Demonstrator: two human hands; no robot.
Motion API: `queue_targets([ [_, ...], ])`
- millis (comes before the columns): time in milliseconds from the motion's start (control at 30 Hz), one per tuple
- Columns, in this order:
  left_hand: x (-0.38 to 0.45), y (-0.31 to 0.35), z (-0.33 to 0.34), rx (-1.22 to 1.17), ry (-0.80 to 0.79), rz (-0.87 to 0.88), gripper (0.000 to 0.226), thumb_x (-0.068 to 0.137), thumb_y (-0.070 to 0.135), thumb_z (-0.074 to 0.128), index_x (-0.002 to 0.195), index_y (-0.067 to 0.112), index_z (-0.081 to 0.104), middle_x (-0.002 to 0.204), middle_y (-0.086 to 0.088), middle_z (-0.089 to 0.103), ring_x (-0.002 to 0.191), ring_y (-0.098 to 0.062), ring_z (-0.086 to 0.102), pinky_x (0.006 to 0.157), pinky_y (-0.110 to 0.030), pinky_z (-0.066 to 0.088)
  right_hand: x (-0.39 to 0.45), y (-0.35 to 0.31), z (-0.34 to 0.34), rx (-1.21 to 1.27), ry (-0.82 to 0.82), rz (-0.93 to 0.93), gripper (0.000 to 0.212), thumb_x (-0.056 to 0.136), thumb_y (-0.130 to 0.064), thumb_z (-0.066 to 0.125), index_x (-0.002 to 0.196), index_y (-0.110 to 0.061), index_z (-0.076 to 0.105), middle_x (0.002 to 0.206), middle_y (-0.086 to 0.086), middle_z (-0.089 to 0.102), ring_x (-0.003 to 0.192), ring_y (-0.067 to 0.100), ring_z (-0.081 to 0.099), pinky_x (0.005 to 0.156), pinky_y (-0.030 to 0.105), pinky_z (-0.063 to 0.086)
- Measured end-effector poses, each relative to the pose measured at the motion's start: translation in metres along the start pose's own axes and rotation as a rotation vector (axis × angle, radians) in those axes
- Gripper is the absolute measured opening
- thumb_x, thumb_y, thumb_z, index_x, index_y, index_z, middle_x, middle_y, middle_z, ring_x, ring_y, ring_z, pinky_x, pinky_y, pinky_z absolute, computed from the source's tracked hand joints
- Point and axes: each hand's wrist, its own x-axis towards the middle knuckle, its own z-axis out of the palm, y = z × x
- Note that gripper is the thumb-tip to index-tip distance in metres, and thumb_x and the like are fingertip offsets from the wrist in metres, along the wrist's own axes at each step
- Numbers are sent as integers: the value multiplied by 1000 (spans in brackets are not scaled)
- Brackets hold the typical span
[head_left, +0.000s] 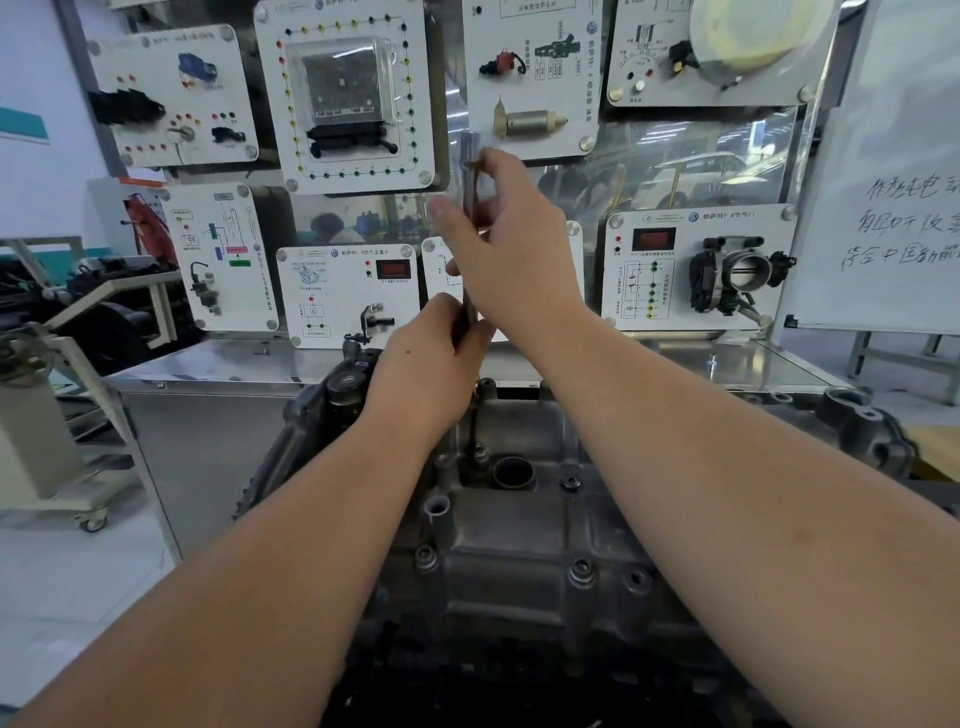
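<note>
Socket bar (471, 148) held upright at engine casing's (519, 545) far edge.
Left hand (431, 364) grips low, right hand (514, 244) high; next, likely turn it.

White display panels (337, 286) are mounted behind a steel table (208, 364); a whiteboard (893, 130) bearing handwriting is set at the right.

Smooth shiny metal rod (470, 218); dull, rough grey cast-metal engine housing (519, 545).

You had that slim silver tool shaft (470, 156) standing almost upright, its wider end on top, its dark lower tip down at the far edge of the grey engine casting (519, 545)
</note>
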Motion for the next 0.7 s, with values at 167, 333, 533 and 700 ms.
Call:
queue_targets([
  [167, -1, -1, 1, -26, -3, 13, 29, 101, 42, 51, 90, 15, 53, 78, 1, 59, 72, -17, 53, 65, -35, 43, 2, 1, 1, 15, 1, 6, 32, 105, -25, 52, 134, -14, 51, 93, 0, 74, 74, 19, 72, 72, 43, 59],
  [333, 0, -1, 1, -45, -47, 9, 21, 106, 35, 45, 105, 20, 59, 96, 1, 70, 91, -23, 68, 80, -40, 54, 1, 3, 2, 47, -24, -18, 13, 107, -21, 43, 116, -14, 50, 93, 7, 72, 70, 24, 71, 66, 50, 59],
  [533, 1, -3, 1, 9, 8, -13, 23, 101, 36, 58, 104, 13, 57, 92, 3, 65, 89, -21, 62, 73, -20, 44, -1, 0, -1, 21, 19, -43, 41, 102, -31, 58, 137, -12, 48, 82, 0, 71, 70, 17, 71, 72, 42, 59],
  [700, -1, 1, 1, -20, -14, -1, 27, 102, 41, 51, 100, 15, 58, 90, 0, 65, 87, -24, 62, 76, -36, 50, 1, 0, 0, 92, -29, 12, 11, 107, -26, 47, 107, -17, 52, 86, -1, 72, 64, 13, 70, 59, 29, 55],
])
